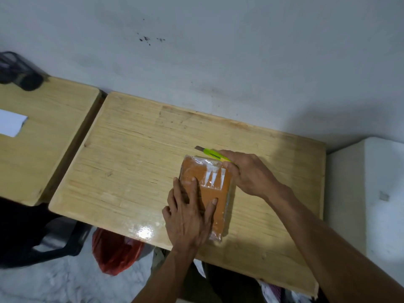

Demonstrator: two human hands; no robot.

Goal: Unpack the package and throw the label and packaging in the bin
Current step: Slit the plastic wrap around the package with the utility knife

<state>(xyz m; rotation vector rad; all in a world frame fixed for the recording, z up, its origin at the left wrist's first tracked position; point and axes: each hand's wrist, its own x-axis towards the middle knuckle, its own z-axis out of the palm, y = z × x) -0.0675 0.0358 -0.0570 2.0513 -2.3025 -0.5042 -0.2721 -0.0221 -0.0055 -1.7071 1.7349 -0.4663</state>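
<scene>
Package: an orange parcel wrapped in clear shiny film lies flat on the wooden worktop, towards its near edge, with a torn whitish label remnant on its top face.
Left hand: the left hand lies on the package's left half, fingers straight and spread, thumb stretched across the orange face; its grip is apart, pressing rather than clasping.
Right hand: the right hand sits at the package's far right corner, its grip clamped round the handle of a utility knife.
Knife: the yellow-green utility knife points up and to the left beyond the package's far edge, its short blade out and just over the wood.
Second worktop: another wooden worktop stands to the left, apart by a narrow gap, carrying a white sheet and a blurred dark object at its far corner.
Floor: a red plastic bag lies under the near edge, beside a dark chair.
Right side: a white block stands next to the worktop.
</scene>
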